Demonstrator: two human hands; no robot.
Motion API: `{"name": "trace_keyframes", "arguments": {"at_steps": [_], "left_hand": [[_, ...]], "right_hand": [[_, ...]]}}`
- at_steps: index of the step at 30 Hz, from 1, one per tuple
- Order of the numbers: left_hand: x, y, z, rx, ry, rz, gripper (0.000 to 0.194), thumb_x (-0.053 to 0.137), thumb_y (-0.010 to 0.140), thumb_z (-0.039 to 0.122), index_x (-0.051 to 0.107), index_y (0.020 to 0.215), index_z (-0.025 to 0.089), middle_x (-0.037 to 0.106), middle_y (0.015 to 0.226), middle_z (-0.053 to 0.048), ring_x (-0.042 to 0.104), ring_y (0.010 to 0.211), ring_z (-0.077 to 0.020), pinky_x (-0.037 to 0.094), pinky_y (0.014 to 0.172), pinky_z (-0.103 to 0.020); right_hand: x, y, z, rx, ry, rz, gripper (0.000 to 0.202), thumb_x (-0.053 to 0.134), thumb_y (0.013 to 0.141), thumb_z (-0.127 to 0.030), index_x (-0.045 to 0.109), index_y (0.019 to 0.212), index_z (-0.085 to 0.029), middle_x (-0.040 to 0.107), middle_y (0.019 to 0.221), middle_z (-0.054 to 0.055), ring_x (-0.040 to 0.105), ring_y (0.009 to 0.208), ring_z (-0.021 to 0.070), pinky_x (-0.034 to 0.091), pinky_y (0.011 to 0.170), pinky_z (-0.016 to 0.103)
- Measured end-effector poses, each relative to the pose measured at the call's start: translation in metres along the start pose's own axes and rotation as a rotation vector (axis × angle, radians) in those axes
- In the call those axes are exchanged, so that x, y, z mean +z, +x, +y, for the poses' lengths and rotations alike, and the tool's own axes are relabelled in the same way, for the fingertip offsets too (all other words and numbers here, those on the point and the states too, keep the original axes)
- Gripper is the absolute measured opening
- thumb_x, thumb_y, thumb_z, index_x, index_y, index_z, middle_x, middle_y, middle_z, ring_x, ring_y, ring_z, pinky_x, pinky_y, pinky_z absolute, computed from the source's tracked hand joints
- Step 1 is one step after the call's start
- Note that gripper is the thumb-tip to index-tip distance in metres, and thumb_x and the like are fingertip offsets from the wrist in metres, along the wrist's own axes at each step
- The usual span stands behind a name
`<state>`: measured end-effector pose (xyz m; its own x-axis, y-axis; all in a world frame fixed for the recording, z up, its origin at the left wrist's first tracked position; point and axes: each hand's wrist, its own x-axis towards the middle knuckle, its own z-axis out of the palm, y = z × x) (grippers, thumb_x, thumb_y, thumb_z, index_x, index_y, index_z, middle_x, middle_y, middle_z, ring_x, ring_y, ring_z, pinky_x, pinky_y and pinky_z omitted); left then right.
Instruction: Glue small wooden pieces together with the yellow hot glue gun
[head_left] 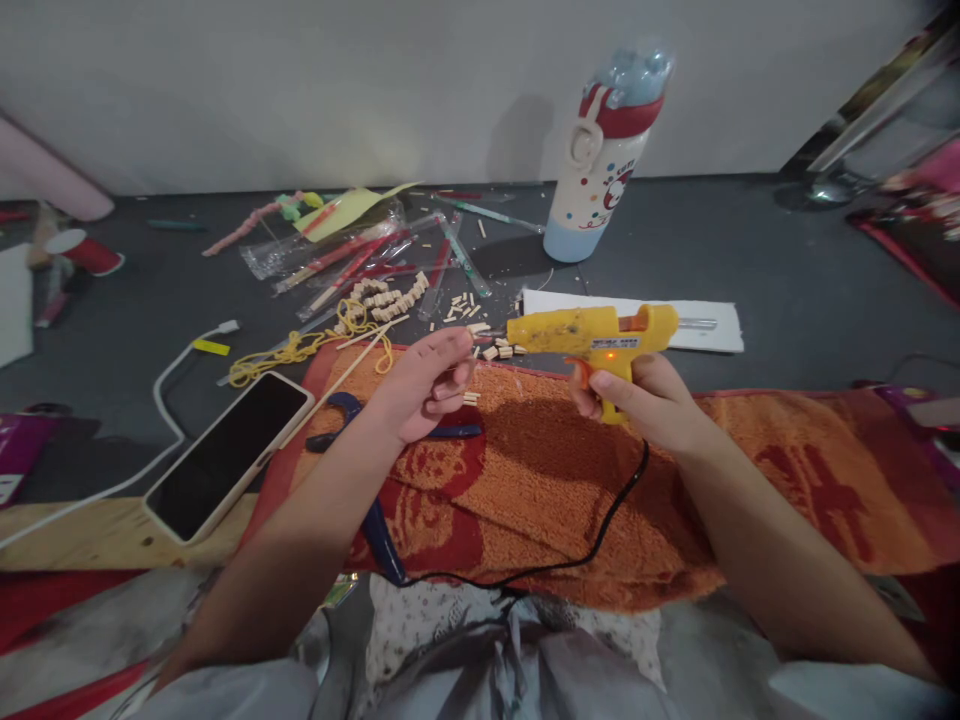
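Note:
My right hand is wrapped around the handle of a yellow glue gun, its fingers at the orange trigger. A small light glows orange on the gun, and a clear glue stick pokes out of its back. My left hand pinches a short piece of wooden stick close to the gun's nozzle; whether the two touch I cannot tell. Below the hands lies an orange towel. Blue-handled pliers rest on it, partly hidden by my left forearm. More cut stick pieces lie beneath the nozzle.
A phone, a white cable and yellow string lie at left. Behind are joined wooden pieces and wrapped chopsticks. A bottle stands behind a white board. The gun's black cord crosses the towel.

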<state>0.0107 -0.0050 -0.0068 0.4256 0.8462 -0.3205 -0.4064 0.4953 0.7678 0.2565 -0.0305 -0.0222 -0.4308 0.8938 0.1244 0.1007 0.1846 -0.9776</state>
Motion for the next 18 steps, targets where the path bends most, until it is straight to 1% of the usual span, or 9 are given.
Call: {"name": "trace_keyframes", "arguments": {"at_steps": [5, 11, 16, 18], "left_hand": [[-0.001, 0.0013, -0.0001, 0.004, 0.0, -0.014, 0.033, 0.08, 0.069, 0.029, 0.049, 0.069, 0.017, 0.052, 0.052, 0.007, 0.027, 0.034, 0.0011, 0.016, 0.03, -0.008], [-0.0013, 0.0008, -0.0003, -0.005, 0.013, 0.008, 0.032, 0.08, 0.069, 0.029, 0.05, 0.07, 0.017, 0.051, 0.051, 0.007, 0.028, 0.035, 0.0009, 0.016, 0.031, -0.008], [-0.0015, 0.0008, 0.0, 0.006, 0.02, 0.002, 0.026, 0.074, 0.076, 0.027, 0.051, 0.069, 0.016, 0.051, 0.053, 0.006, 0.028, 0.035, 0.0008, 0.016, 0.031, -0.008], [-0.0015, 0.0008, 0.0002, 0.005, 0.013, 0.004, 0.023, 0.073, 0.077, 0.026, 0.053, 0.071, 0.016, 0.051, 0.053, 0.006, 0.027, 0.034, 0.0008, 0.016, 0.031, -0.008]], "right_hand": [[-0.0009, -0.0004, -0.0016, -0.013, 0.014, 0.014, 0.038, 0.055, 0.092, -0.048, 0.059, 0.069, -0.019, 0.058, 0.062, 0.001, 0.051, 0.055, 0.0103, 0.039, 0.049, 0.025], [0.0006, -0.0003, -0.0029, -0.021, 0.018, -0.002, 0.039, 0.054, 0.091, -0.051, 0.059, 0.07, -0.018, 0.057, 0.061, 0.0, 0.049, 0.052, 0.0096, 0.039, 0.047, 0.025], [0.0002, 0.0, -0.0039, 0.008, 0.017, 0.029, 0.04, 0.056, 0.09, -0.051, 0.059, 0.068, -0.019, 0.058, 0.061, 0.001, 0.05, 0.052, 0.0104, 0.04, 0.048, 0.026], [-0.0008, 0.0001, -0.0034, 0.02, 0.018, 0.047, 0.039, 0.056, 0.089, -0.052, 0.061, 0.07, -0.019, 0.058, 0.061, 0.001, 0.051, 0.053, 0.0111, 0.04, 0.048, 0.026]]}}
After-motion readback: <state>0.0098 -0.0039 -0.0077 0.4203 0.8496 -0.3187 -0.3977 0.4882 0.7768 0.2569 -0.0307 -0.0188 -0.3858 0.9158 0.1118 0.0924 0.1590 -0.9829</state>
